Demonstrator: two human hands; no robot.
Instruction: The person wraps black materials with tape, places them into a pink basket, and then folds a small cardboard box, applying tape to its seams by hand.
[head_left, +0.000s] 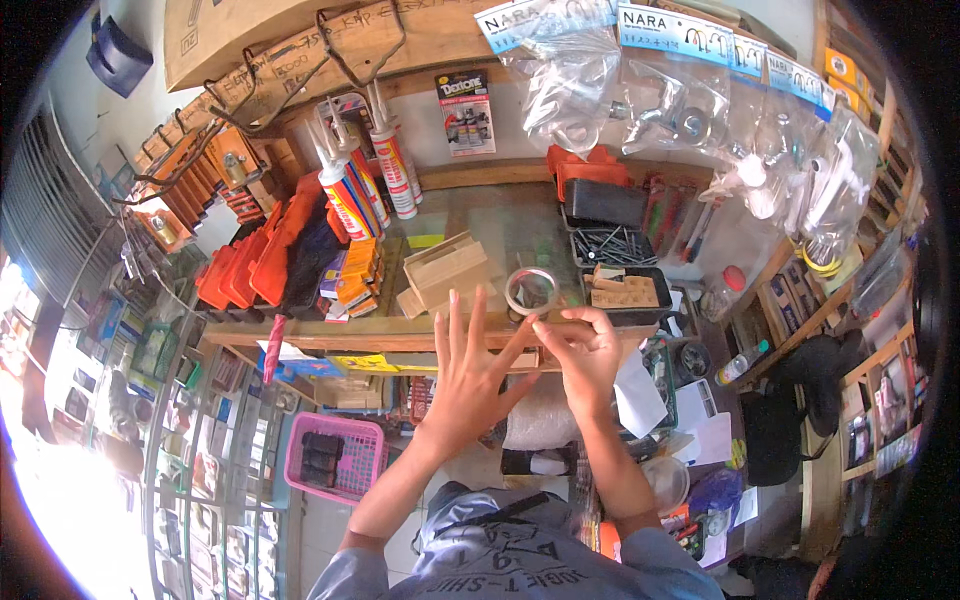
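My left hand (472, 375) is raised over the front edge of the glass-topped counter (517, 225), its fingers spread and nothing in them. My right hand (589, 360) is just to its right, other fingers curled. The right thumb tip meets or nearly meets the left index fingertip; whether something small is between them cannot be seen. Just beyond the fingertips, a roll of tape (512, 294) lies on the counter. Left of it, past my left fingertips, is a small brown cardboard box (448, 266).
Silicone sealant tubes (395, 172) and small orange boxes (358, 274) stand at the left. Black bins hold screws or nails (611, 246) and cardboard pieces (622, 289) at the right. Bagged faucets (675, 112) hang above. A pink basket (375, 469) is below left.
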